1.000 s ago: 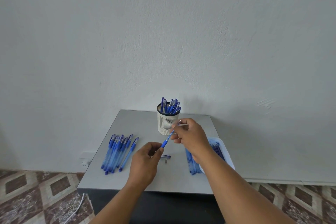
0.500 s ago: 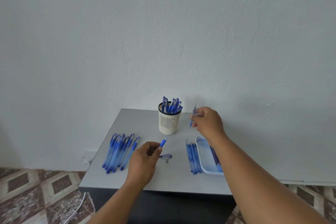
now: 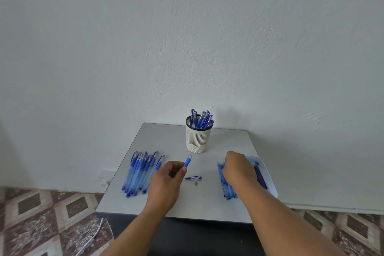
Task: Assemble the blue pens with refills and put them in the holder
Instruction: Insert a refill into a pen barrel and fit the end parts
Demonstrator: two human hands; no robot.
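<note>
Just below the middle of the frame I see a white slotted holder (image 3: 198, 139) standing upright, with capped blue pens (image 3: 201, 119) leaning inside. Lower left, a bundle of blue pens (image 3: 139, 170) lies flat on the worktop. Centre, my left hand (image 3: 166, 181) pinches a blue pen barrel (image 3: 187, 161), tilted up to the right. Below it lie a loose cap (image 3: 193, 178) and a small grey tip (image 3: 196, 183). Lower right, thin blue refills (image 3: 225, 185) lie beside a white tray (image 3: 268, 176).

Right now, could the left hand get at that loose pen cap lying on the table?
Probably, but not freely: the left hand already grips a pen barrel. The pen cap lies just right of its fingertips, with bare table between them and nothing blocking.
</note>
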